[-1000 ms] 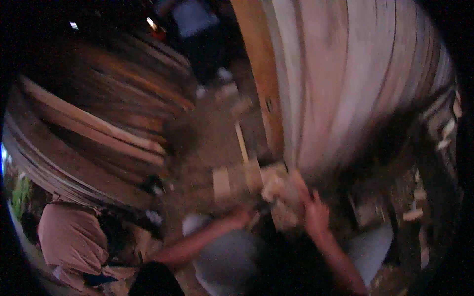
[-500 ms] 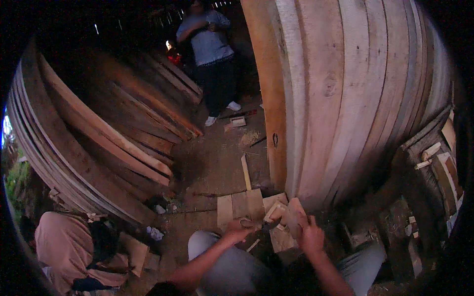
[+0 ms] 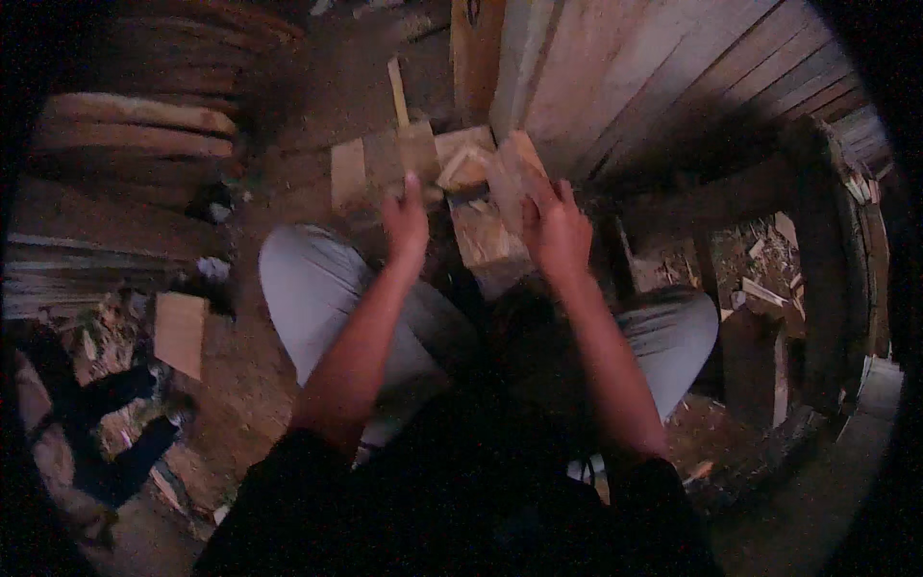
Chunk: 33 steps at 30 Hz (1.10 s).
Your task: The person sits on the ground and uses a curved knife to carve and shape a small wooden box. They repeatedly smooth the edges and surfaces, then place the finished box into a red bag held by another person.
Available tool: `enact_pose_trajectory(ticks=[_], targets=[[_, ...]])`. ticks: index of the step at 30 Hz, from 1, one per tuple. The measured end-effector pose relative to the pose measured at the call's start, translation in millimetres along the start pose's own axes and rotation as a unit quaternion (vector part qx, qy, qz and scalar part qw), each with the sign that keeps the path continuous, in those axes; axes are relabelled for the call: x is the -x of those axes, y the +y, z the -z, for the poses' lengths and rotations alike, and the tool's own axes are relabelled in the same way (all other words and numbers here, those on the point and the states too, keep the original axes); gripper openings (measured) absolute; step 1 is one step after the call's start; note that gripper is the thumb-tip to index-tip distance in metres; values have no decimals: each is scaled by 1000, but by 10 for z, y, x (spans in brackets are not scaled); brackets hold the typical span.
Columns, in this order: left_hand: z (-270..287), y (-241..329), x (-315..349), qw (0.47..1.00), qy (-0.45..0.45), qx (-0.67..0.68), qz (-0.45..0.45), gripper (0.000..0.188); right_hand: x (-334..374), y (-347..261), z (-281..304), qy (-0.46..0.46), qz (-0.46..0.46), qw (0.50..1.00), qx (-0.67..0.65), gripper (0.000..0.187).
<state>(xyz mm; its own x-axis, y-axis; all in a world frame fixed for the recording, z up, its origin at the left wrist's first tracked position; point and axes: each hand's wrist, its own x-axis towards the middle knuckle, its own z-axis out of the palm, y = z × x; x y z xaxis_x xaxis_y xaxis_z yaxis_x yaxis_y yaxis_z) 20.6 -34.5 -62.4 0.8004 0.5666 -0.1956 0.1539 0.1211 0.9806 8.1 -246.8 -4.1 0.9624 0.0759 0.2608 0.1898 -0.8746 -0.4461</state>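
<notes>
Right hand [image 3: 560, 234] clasps tilted board [image 3: 510, 185] — slack grip could drop it. Left hand [image 3: 407, 229]: blurred, can't tell grip.

Tall boards [image 3: 625, 77] stand at right, rougher planks [image 3: 144, 113] at left.

Dimly lit interior with a brown, dirt-coloured floor [image 3: 322, 72]. Upper right: long, pale brown wooden boards [image 3: 635, 67] ranged side by side, their lower ends in deep shadow. Upper left: long reddish-brown wooden planks [image 3: 144, 139]; below them, thin grey wooden boards [image 3: 87, 288]. Right: pale, splintered wood scraps [image 3: 764, 288] scattered.
</notes>
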Motion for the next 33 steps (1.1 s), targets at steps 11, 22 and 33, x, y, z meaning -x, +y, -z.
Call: enact_pose_trajectory(ticks=[11,22,33], targets=[[14,-49,-311,916,50,398,24,17,-52,-37,5,2,-7,1000,-24,47],[76,69,-241,913,21,405,50,15,-36,-1,3,14,0,1000,9,46],[-72,178,-77,929,101,353,47,20,-13,61,-51,13,17,999,23,50]])
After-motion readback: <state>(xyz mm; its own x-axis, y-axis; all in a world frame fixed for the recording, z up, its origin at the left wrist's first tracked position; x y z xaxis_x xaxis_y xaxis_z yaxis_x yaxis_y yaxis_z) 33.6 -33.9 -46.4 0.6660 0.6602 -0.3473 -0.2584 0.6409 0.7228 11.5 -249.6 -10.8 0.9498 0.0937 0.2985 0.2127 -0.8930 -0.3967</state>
